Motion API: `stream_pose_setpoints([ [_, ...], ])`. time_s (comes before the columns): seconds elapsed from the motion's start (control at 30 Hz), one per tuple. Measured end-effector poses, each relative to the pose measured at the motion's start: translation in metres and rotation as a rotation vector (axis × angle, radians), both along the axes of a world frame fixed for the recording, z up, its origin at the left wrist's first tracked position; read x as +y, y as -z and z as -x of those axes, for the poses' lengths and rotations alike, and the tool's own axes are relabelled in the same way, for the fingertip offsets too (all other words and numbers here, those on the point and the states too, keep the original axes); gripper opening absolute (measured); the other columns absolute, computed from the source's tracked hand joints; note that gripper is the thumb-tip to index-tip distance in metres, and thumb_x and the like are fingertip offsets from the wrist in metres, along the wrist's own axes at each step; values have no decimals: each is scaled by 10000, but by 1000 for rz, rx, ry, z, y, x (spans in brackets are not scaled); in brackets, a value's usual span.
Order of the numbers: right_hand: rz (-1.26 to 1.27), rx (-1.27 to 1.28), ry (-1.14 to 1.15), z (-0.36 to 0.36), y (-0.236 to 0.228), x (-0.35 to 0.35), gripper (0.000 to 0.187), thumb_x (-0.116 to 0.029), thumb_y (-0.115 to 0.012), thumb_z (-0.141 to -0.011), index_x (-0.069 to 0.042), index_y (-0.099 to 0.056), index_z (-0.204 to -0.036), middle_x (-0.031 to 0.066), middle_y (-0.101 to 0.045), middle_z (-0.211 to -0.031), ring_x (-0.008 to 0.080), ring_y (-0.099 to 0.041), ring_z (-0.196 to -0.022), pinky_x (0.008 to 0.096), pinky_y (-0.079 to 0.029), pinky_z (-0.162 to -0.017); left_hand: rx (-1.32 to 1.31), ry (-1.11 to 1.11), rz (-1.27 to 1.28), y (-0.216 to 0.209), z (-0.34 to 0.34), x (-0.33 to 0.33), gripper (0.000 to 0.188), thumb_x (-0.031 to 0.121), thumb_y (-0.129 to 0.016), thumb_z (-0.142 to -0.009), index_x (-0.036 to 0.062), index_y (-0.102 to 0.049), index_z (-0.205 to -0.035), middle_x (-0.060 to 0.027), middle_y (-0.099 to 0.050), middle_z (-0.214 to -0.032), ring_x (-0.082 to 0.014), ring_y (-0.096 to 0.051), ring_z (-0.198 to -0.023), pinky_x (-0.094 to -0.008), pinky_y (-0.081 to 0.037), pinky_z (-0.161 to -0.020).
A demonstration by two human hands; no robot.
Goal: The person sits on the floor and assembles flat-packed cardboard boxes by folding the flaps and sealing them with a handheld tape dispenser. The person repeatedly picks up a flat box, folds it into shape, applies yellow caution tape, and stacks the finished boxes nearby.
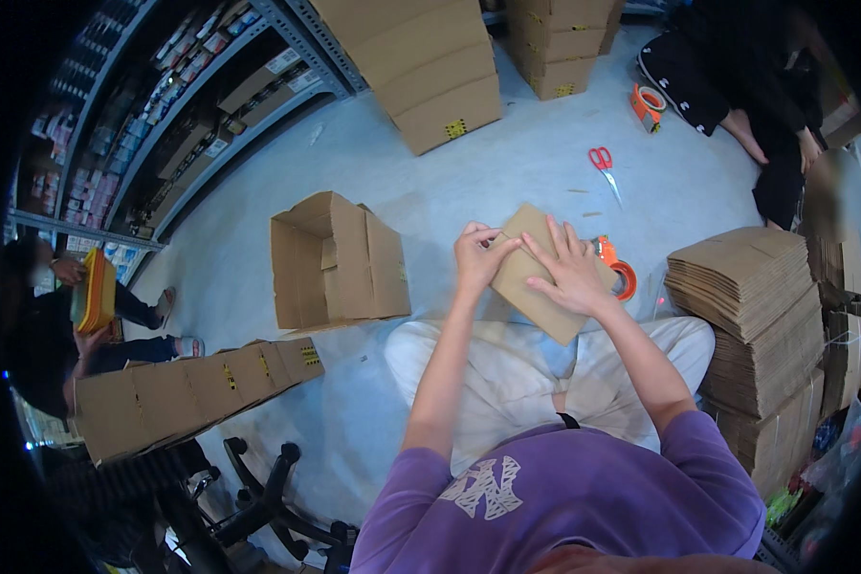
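A small brown cardboard carton (557,318) rests over my crossed legs, tilted, with one corner pointing away from me. My left hand (477,256) pinches its left edge between thumb and fingers. Spread out flat on its upper face is my right hand (576,275), fingers apart and pressing on the board. How far the carton is folded open I cannot tell. Just right of it, partly hidden by the carton and my right hand, lies an orange tape dispenser (626,278). Red-handled scissors (602,161) lie on the floor farther off.
An open cardboard box (301,277) stands left of me. Stacked flat cartons (751,306) rise on my right. Taller box stacks (440,86) stand ahead, near shelves (191,115). Another tape dispenser (647,107) lies near a seated person. At left, a person holds trays (96,292) behind boxes (191,387).
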State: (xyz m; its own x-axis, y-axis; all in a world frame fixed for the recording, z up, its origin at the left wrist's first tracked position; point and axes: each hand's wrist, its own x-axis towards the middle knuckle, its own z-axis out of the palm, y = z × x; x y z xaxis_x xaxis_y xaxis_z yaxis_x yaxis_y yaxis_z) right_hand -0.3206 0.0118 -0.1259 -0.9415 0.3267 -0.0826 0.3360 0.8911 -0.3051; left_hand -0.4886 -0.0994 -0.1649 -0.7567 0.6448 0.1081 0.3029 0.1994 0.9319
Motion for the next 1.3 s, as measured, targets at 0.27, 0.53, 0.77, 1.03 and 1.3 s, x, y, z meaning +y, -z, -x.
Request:
stream_pose_setpoints([
  [0.27,-51,-63,17,-3,-10,-1,671,-499,-466,-926,-261,-228,-1507,158,-85,-1573,383,-183,-1410,522,-232,-1067,-51,-35,-25,4,-3,5,298,199,-866,-620,5,-724,-797,-57,-612,-792,-185,-580,-732,-312,-462,-610],
  [0.53,421,490,479,-118,127,36,277,-124,-476,-908,-12,-517,-1158,197,-476,-1126,369,-450,-1100,425,-363,-972,-11,55,108,12,-2,8,268,191,-824,-671,-20,-699,-779,-116,-673,-950,-229,-648,-846,-315,-508,-724],
  [0.77,-97,372,626,-97,155,-6,201,-61,-505,-816,11,-515,-1004,189,-477,-1005,325,-467,-1016,451,-347,-887,-146,34,168,-2,0,6,297,204,-825,-664,-30,-704,-801,-107,-682,-908,-216,-654,-781,-326,-512,-718],
  [1.03,-91,333,748,-104,118,49,338,-40,-638,-706,-42,-523,-1024,111,-570,-964,289,-562,-941,427,-406,-830,-157,28,313,-14,-1,7,309,235,-825,-668,-22,-700,-787,-115,-696,-833,-191,-640,-728,-323,-512,-691],
  [1.3,764,951,436,-79,-61,33,582,27,-633,-681,-32,-489,-1242,89,-562,-1185,184,-544,-1120,325,-409,-978,-129,23,373,-15,1,8,341,274,-842,-638,-7,-705,-773,-119,-695,-796,-211,-650,-726,-333,-514,-702],
])
